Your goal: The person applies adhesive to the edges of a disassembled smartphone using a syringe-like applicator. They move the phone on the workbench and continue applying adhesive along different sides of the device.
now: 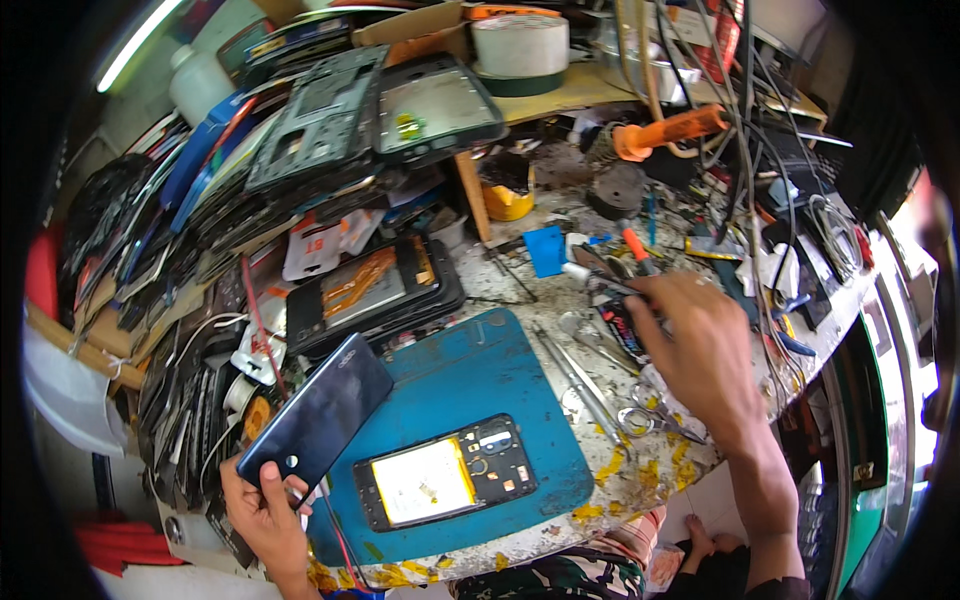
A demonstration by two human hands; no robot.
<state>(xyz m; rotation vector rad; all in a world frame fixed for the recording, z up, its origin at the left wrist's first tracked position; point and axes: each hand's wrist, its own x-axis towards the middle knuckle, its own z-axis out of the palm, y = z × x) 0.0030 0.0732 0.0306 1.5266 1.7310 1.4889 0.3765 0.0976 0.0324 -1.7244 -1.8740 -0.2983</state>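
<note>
My left hand grips a dark blue phone back cover by its lower corner and holds it tilted above the left of the blue work mat. An opened phone lies on the mat, its battery glaring white and its camera end to the right. Over the cluttered right of the bench, my right hand reaches in, fingers bent around a slim thing with a pale tip that I cannot make out. Just below those fingers lies a dark printed tube, partly covered by the hand.
Metal tweezers lie right of the mat. Behind it sit stacked phone parts and piles of old frames. An orange-handled tool and hanging cables crowd the back right. A red-black wire crosses the mat's left edge.
</note>
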